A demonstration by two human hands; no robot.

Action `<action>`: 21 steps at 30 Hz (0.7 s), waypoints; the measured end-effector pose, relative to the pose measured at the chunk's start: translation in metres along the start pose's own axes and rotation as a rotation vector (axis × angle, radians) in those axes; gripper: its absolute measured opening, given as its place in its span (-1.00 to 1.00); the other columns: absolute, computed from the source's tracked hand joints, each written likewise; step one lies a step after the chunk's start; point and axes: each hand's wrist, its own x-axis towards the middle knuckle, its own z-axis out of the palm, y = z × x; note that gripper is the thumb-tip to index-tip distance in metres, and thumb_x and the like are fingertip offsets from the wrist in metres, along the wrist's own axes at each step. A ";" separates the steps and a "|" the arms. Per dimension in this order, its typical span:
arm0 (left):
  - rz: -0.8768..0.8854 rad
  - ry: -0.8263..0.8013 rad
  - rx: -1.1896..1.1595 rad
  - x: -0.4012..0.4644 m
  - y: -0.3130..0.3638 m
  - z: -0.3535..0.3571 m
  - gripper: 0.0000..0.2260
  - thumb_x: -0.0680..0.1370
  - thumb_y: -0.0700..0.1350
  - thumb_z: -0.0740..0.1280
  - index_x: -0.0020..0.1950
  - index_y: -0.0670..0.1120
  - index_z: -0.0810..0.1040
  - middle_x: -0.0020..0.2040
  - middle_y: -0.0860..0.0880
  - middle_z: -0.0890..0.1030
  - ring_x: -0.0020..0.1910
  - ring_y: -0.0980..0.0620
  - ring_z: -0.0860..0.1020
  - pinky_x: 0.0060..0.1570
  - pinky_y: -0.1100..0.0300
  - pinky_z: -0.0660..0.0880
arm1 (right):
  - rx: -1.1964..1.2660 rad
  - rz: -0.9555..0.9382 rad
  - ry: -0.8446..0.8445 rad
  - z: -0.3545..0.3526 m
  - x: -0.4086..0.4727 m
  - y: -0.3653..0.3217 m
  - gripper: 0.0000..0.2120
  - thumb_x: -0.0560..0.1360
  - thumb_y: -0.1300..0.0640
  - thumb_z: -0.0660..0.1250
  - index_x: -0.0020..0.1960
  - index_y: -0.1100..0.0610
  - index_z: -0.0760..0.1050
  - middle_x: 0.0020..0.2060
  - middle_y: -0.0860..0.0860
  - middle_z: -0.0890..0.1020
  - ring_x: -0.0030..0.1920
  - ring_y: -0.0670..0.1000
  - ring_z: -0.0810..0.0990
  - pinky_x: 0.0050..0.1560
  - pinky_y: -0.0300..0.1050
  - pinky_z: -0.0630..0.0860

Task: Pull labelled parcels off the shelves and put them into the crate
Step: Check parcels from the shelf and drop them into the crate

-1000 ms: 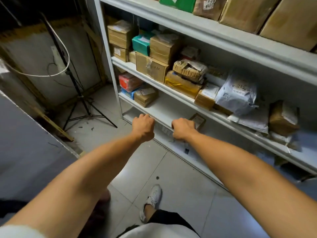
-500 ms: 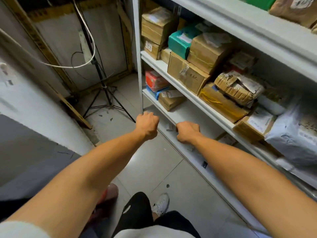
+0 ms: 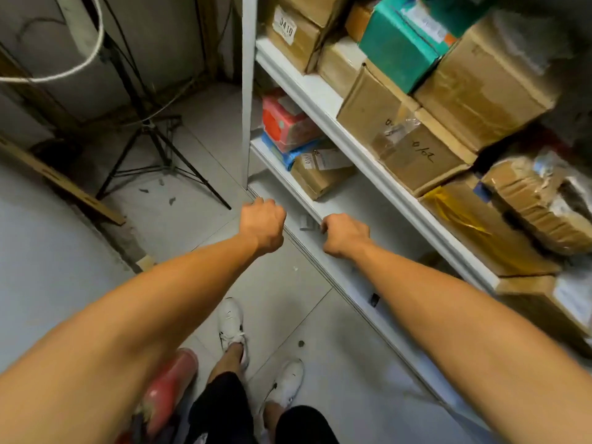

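- Parcels all along the shelves, and both hands are out front with nothing in them: left hand (image 3: 262, 227) curled into a loose fist above the floor, clear of the shelf's front edge.
- Right hand (image 3: 344, 235) is fisted too, knuckles right at the front edge of the lower shelf (image 3: 336, 200); whether the fingertips catch the lip, I cannot tell.
- Closest target looks like the small brown parcel (image 3: 320, 169) at the left end of that lower shelf, white label facing up and a number tag on its near face.
- Just behind it, against the left upright, a red packet (image 3: 285, 123) sits on a blue packet (image 3: 288, 155); soft wrappers, likely light and squashy, so I'd cup them from beneath.
- One shelf up, the big carton (image 3: 403, 136) with handwriting and tape is at the front edge; stiff board, probably the heaviest here, and I'd take it with two hands on opposite sides.
- Top left corner, a carton marked 0410 (image 3: 294, 30), and beside it a teal box (image 3: 397, 49) stacked on others; lifting that one carelessly could tip its neighbours.
- Far right, a tape-wrapped bundle (image 3: 538, 200) rests on a flat yellow-taped parcel (image 3: 487, 238); glossy tape may be slippery.
- Crate? Not in view.
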 end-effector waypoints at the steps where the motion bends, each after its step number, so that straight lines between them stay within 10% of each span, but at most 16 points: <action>1: -0.001 0.007 -0.027 0.020 -0.008 0.009 -0.74 0.51 -0.20 0.34 0.19 -0.09 0.58 0.10 -0.09 0.56 0.16 -0.12 0.51 0.13 0.01 0.46 | 0.043 0.028 -0.002 0.004 0.021 -0.002 -0.63 0.46 0.20 0.37 0.24 -0.02 0.55 0.14 0.02 0.60 0.14 0.12 0.59 -0.02 -0.13 0.45; 7: -0.120 0.046 -0.503 0.134 -0.028 0.070 -0.61 0.50 -0.09 0.37 0.34 0.01 0.53 0.28 -0.06 0.53 0.25 -0.11 0.51 0.16 -0.03 0.55 | 0.450 0.166 0.083 0.060 0.146 0.006 -0.57 0.45 0.08 0.42 0.32 -0.06 0.50 0.11 0.02 0.63 0.10 0.11 0.61 0.04 -0.10 0.54; 14: -0.003 0.148 -0.927 0.237 -0.019 0.122 -0.26 0.50 -0.12 0.42 0.62 0.05 0.16 0.56 0.01 0.18 0.48 -0.08 0.31 0.39 0.09 0.33 | 0.694 0.182 0.318 0.109 0.249 0.031 -0.01 0.46 0.15 0.49 0.64 -0.13 -0.09 0.47 0.20 0.21 0.38 0.21 0.41 0.35 -0.07 0.38; 21: -0.008 0.095 -1.111 0.286 -0.006 0.139 -0.15 0.46 -0.03 0.43 0.63 0.16 0.02 0.41 0.06 0.36 0.23 -0.03 0.53 0.29 0.05 0.48 | 0.685 0.140 0.486 0.131 0.289 0.034 -0.18 0.47 0.09 0.45 0.59 -0.12 0.08 0.52 0.16 0.12 0.35 0.21 0.44 0.29 -0.09 0.41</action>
